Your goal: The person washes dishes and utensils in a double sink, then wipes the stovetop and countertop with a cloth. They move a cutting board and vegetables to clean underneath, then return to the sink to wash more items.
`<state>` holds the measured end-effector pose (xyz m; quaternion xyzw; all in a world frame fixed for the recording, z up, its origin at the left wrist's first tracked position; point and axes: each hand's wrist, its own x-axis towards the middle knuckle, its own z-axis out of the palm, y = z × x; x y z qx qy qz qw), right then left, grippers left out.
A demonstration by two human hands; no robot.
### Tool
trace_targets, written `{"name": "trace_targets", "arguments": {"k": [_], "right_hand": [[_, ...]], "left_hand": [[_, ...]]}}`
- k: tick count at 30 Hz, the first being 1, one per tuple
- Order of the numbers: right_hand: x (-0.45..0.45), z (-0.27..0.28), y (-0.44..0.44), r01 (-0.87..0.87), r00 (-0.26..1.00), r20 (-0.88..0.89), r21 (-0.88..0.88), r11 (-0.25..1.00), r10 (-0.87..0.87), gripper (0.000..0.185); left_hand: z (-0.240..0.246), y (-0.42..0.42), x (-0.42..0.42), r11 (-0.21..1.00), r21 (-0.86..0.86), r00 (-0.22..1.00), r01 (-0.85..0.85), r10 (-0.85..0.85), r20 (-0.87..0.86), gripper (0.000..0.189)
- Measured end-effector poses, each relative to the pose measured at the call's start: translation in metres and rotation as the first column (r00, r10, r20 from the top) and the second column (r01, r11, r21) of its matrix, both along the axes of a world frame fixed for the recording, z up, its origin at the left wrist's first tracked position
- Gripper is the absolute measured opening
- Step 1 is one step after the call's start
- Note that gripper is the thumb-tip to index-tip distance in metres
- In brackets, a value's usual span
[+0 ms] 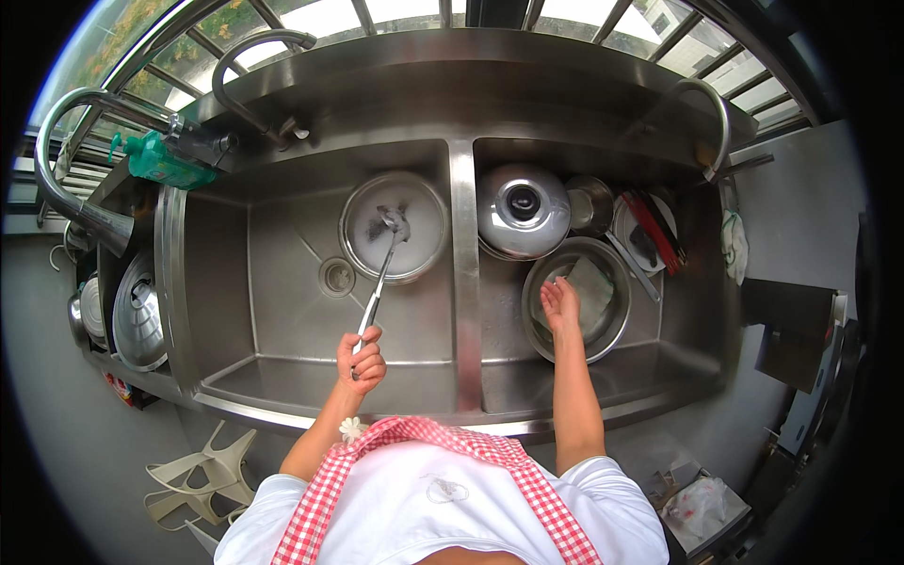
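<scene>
My left hand [363,359] grips the dark and silver handle of a long metal utensil [382,279], perhaps a ladle. Its head lies in whitish sudsy water inside a round steel pot [353,253], in the left sink basin. The water partly hides the shape of that head. Over a steel bowl [613,337] in the right basin, my right hand [561,304] is held with its fingers a little bent and nothing visible in them. A pale green cloth [592,288] rests in this bowl, just beside my fingers.
A lidded steel pot [524,219], a steel cup [590,201] and a plate [664,212] with red chopsticks [646,224] crowd the right basin's back. The metal divider [464,282] separates both basins. Curved faucets [244,46] and a green pump bottle [166,161] stand around the sink.
</scene>
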<state>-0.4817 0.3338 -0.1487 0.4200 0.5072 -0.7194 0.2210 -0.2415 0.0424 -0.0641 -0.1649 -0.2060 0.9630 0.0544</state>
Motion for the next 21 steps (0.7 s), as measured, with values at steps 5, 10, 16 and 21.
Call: {"name": "trace_targets", "arguments": {"k": [5,10,16,21], "right_hand": [[0.047,0.061,-0.01,-0.627,0.754,-0.293,-0.052,0.777,0.589,0.028],[0.097,0.112,-0.028,-0.848,0.516,-0.505,-0.414,0.331,0.691,0.049],[0.113,0.098,-0.019,-0.252,0.966,-0.161,-0.444,0.86,0.2,0.023],[0.078,0.045,0.023,-0.052,0.992,0.083,-0.429,0.902,0.097,0.022]], "left_hand": [[0.05,-0.008,-0.001,0.873,-0.413,0.94,0.258,-0.325,-0.101,0.012],[0.085,0.026,-0.066,0.257,-0.757,0.656,0.6,-0.7,0.283,0.015],[0.071,0.118,-0.13,-0.09,-0.777,0.428,0.623,-0.793,0.434,0.04],[0.061,0.111,-0.128,-0.21,-0.853,0.517,0.478,-0.718,0.466,0.03]]}}
